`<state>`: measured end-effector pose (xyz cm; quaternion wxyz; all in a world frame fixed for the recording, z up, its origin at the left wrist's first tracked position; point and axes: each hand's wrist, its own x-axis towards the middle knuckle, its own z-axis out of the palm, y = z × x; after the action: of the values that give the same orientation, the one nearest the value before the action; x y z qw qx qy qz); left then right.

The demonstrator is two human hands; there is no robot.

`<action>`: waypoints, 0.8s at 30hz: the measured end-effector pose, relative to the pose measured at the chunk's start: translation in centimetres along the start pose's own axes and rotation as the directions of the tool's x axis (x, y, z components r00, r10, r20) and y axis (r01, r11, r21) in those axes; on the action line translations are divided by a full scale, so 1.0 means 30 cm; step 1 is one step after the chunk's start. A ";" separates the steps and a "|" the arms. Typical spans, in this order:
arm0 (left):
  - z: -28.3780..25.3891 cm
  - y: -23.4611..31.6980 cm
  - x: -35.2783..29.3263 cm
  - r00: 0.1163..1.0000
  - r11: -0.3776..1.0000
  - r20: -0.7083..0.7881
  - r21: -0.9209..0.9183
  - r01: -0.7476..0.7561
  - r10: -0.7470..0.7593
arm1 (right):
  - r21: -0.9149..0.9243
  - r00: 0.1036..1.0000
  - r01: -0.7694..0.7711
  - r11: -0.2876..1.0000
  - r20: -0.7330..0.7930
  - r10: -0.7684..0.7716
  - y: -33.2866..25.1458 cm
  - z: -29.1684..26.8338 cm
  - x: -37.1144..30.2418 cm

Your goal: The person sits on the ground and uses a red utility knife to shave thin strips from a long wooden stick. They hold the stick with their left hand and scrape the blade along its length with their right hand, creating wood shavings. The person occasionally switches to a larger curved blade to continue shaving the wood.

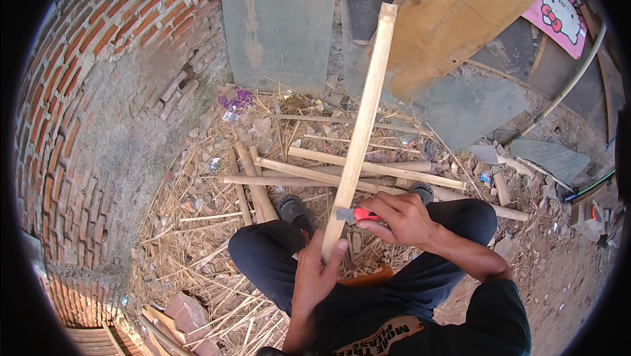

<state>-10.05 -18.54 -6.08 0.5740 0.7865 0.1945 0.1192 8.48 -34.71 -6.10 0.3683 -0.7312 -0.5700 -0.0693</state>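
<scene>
Right hand (402, 218), just right of and below the middle of the frame, is closed around the handle of a red-handled knife (366, 214), its short grey blade pointing left and lying against a long pale strip (363, 126) of what looks like bamboo. Left hand (315, 276), at lower centre, grips the strip's near end, thumb along the right edge and the other fingers mostly hidden on the far side. From there the strip slants up to its squared tip in the upper centre of the frame.

The step in hand seems to be trimming or shaving the strip close to the held end. The next move would call for a firm left grip, a shallow blade angle and a stroke directed clear of the left thumb, which sits not far below the edge.

The right forearm comes in from the lower right, bent at the elbow, wrist nearly level above the thigh; the left rises steeply from the bottom edge. Both hands work between the bent knees (465, 224), above loose poles (309, 175) on straw-strewn ground (190, 238).
</scene>
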 end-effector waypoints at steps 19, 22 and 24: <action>0.021 -0.028 -0.003 0.994 0.973 0.104 -0.224 0.049 -0.026 | -0.085 0.999 0.036 0.996 -0.004 -0.037 -0.057 0.000 -0.002; 0.021 0.007 -0.005 0.991 0.954 0.114 -0.283 0.095 -0.065 | -0.095 0.998 0.019 0.995 -0.066 -0.025 -0.040 -0.004 -0.001; 0.018 -0.016 -0.017 0.987 0.959 0.136 -0.261 0.114 -0.080 | -0.105 0.995 -0.008 0.994 -0.097 -0.002 -0.021 -0.019 0.005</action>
<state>-10.35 -19.09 -6.70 0.6911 0.6970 0.1791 0.0671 8.16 -34.88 -5.33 0.3564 -0.7464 -0.5458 -0.1341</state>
